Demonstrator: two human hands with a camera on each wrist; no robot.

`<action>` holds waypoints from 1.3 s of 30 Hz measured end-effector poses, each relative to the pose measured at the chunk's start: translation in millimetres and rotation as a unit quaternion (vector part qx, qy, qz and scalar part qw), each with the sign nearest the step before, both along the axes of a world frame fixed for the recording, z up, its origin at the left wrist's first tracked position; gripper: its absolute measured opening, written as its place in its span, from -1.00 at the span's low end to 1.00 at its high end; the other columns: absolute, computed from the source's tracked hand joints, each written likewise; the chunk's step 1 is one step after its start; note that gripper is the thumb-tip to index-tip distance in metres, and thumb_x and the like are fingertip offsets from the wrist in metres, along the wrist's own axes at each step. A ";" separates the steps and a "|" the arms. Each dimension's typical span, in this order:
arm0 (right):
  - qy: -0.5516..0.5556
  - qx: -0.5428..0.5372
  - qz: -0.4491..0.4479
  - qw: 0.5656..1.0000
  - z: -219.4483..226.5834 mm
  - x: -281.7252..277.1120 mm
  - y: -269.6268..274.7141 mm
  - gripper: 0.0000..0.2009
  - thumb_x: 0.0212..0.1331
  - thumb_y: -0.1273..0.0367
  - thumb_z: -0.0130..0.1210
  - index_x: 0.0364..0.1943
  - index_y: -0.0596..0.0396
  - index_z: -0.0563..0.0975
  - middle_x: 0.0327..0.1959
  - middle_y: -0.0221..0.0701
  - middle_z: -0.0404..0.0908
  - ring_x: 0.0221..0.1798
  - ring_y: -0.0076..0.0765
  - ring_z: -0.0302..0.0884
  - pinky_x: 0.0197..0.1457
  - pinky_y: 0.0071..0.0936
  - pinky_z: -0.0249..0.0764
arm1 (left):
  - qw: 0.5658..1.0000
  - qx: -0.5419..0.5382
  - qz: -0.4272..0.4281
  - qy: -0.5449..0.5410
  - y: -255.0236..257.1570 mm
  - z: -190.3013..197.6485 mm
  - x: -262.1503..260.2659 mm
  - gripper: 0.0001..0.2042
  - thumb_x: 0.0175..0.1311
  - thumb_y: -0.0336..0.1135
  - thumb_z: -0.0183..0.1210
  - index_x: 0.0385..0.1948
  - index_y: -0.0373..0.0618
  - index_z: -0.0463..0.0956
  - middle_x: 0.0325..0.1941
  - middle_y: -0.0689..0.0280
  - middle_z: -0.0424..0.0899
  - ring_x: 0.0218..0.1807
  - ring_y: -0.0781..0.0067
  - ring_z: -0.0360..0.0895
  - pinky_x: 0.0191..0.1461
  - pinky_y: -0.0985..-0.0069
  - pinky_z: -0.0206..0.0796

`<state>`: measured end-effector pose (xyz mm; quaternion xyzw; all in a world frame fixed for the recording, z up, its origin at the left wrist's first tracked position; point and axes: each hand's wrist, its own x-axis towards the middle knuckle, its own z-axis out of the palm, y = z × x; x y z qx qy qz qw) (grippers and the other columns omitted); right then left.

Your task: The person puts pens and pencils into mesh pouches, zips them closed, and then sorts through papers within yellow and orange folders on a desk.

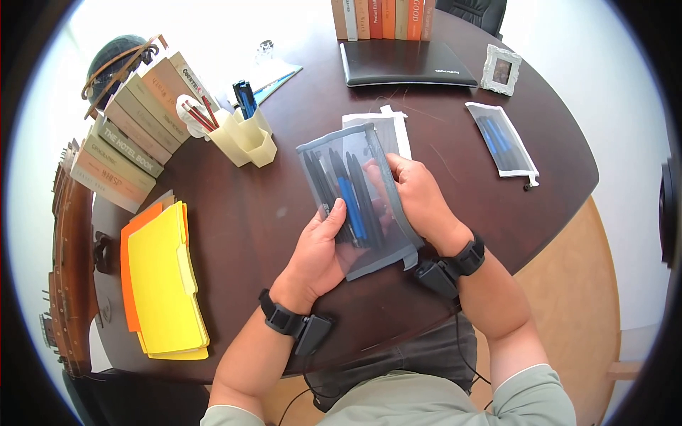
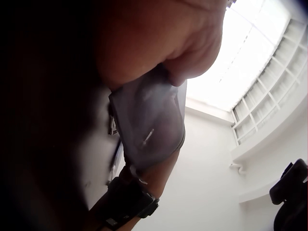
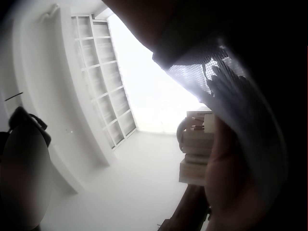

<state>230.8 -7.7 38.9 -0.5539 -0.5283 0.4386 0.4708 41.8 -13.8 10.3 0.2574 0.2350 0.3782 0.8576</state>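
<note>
A grey see-through zip pouch (image 1: 387, 250) is held up over the dark table, tilted, with several black pens and a blue pen (image 1: 349, 209) showing through its mesh. My left hand (image 1: 312, 255) grips its lower left side, thumb on the front face and fingers behind. On the other side, my right hand (image 1: 424, 195) holds the zipper edge, and its fingers show faintly through the mesh. Behind the pouch lies a white-edged pouch (image 1: 399, 128), partly covered. The left wrist view has the grey pouch (image 2: 149, 122) hanging below the left palm; the right wrist view is mostly dark.
A white-edged pouch with blue pens (image 1: 501, 140) lies at the right, near a picture frame (image 1: 500, 69). At the back is a black laptop (image 1: 405, 65). A cream pen holder (image 1: 245, 142), standing books (image 1: 131, 138) and yellow folders (image 1: 165, 284) occupy the left.
</note>
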 end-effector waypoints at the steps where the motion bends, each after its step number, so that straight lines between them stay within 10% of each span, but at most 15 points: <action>1: -0.022 0.026 -0.001 0.999 -4.8 1.5 1.8 -0.63 0.47 0.17 0.11 -0.09 0.29 0.63 -0.35 -0.14 0.73 -0.39 -0.35 0.64 -0.24 -0.34 0.56 | 1.000 0.004 -0.001 0.000 0.2 -0.1 -0.2 -0.61 0.68 -0.11 -0.09 0.31 -0.15 0.38 0.23 0.17 0.62 0.23 0.16 0.61 0.39 0.07 0.45; 7: -0.102 -0.022 0.027 0.994 5.6 7.4 -0.8 -0.60 0.38 0.14 0.22 -0.09 0.31 0.63 -0.37 -0.14 0.72 -0.37 -0.36 0.65 -0.22 -0.36 0.55 | 0.999 -0.010 0.020 0.025 0.6 -2.3 -0.2 -0.63 0.67 -0.11 -0.06 0.30 -0.13 0.39 0.21 0.21 0.64 0.22 0.22 0.62 0.37 0.08 0.46; 19: 0.125 -0.102 0.042 0.986 15.9 -5.5 -6.5 -0.71 0.33 0.29 0.27 -0.06 0.27 0.62 -0.35 -0.45 0.65 -0.43 -0.60 0.59 -0.39 -0.56 0.54 | 0.999 -0.005 0.027 0.022 1.4 -1.5 -1.9 -0.65 0.67 -0.13 -0.05 0.26 -0.14 0.41 0.15 0.21 0.66 0.12 0.26 0.66 0.24 0.19 0.56; 39: -0.017 -0.020 0.002 1.000 6.9 -15.1 -4.2 -0.74 0.35 0.28 0.31 -0.13 0.22 0.60 -0.51 -0.50 0.62 -0.59 -0.63 0.51 -0.50 -0.57 0.46 | 0.999 -0.018 0.031 0.014 0.1 2.5 -0.7 -0.69 0.67 -0.17 -0.04 0.26 -0.07 0.40 0.02 0.26 0.65 0.02 0.35 0.63 0.19 0.27 0.57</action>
